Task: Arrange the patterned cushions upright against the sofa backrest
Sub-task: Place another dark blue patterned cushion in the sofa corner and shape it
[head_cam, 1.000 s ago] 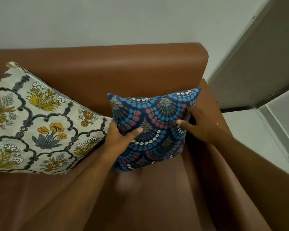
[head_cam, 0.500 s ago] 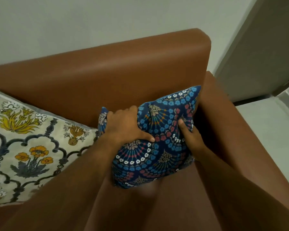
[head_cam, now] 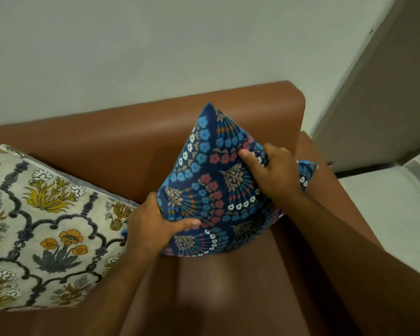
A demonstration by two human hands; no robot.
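A blue cushion point(head_cam: 211, 190) with red, white and light-blue flower fans stands on a corner at the right end of the brown leather sofa, one tip pointing up in front of the backrest point(head_cam: 131, 132). My left hand point(head_cam: 155, 224) grips its lower left edge. My right hand point(head_cam: 269, 170) pinches the fabric at its upper right. A cream cushion point(head_cam: 46, 229) with yellow and orange flowers and dark scalloped lines leans against the backrest at the left, touching my left wrist.
The sofa's right armrest point(head_cam: 344, 195) runs beside the blue cushion. Bare seat leather point(head_cam: 216, 287) lies below my hands. A pale wall point(head_cam: 155, 44) rises behind the backrest, and a grey door or panel point(head_cam: 386, 93) with light floor point(head_cam: 386, 209) is at the right.
The blue cushion was turned from lying square to standing on a corner and lifted a little. My right hand moved from its right edge up to the upper right, and my left dropped to the lower left.
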